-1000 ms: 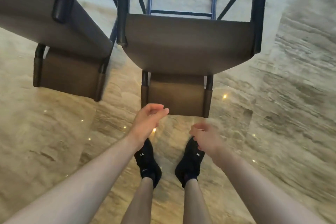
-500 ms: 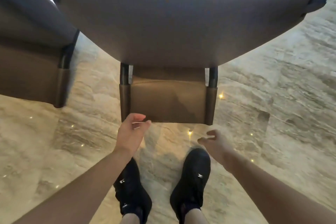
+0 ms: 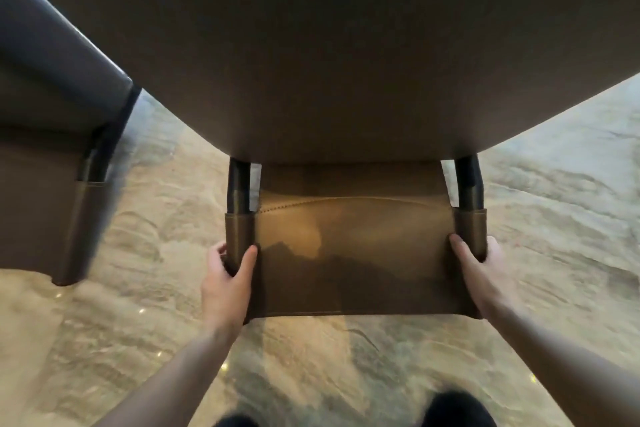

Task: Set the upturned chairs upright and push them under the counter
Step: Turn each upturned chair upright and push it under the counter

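Chair (image 3: 346, 55), upturned, directly ahead above the marble floor (image 3: 554, 218); second chair (image 3: 52, 135) at left. We hold its leather backrest (image 3: 353, 253) at both covered posts, left hand (image 3: 227, 277) and right hand (image 3: 485, 270), each grip wrapped round a post. We judge it heavy, rigid-framed, leather somewhat slick. No containers seen.

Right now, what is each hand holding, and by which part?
Both hold the middle chair's backrest: left hand grips its left sleeved post, right hand its right.

Bare forearms (image 3: 180, 374), no sleeves; black shoes (image 3: 457, 409) on both feet
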{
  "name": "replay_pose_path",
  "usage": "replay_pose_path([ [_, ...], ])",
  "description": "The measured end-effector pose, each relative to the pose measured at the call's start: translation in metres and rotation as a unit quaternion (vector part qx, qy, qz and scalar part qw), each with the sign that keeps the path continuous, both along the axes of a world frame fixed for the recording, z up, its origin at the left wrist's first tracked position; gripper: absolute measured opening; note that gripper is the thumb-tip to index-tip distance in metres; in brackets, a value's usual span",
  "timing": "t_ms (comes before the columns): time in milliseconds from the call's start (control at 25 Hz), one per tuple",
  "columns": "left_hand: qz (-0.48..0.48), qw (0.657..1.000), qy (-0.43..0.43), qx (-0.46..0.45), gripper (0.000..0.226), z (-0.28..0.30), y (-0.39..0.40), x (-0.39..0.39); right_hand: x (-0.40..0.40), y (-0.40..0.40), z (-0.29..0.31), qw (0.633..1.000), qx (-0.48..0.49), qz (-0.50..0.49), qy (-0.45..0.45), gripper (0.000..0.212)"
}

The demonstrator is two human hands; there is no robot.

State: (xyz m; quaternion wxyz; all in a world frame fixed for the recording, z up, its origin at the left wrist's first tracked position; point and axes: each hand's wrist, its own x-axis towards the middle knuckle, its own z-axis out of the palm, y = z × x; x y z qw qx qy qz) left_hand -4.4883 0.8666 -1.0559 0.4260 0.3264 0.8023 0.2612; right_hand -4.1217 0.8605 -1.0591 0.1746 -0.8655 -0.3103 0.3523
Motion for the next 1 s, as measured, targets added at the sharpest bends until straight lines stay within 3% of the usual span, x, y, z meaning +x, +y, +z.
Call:
replay_pose_path([
  [120,-0.052,0.998,0.016,0.012,0.018,-0.007,0.002,-0.014,0.001,-0.001,-0.003,0.999,0.029,0.018,0.004,0.034],
  [240,-0.09,0.995,0.033,0.009,0.019,-0.004,0.005,-0.013,0.002,0.003,0.009,0.999,-0.001,0.017,0.051,0.03],
  [640,-0.099,0.993,0.061,-0.013,0.022,0.003,0.011,-0.014,0.01,0.013,0.023,0.991,-0.061,0.002,0.123,0.031],
  [800,-0.111,0.988,0.099,-0.048,0.03,0.054,0.013,-0.023,0.003,0.014,0.066,0.984,-0.097,-0.002,0.152,0.039],
  [1000,-0.105,0.98,0.139,-0.094,0.04,0.177,0.022,-0.024,0.0,0.011,0.178,0.978,-0.105,-0.048,0.175,0.043],
])
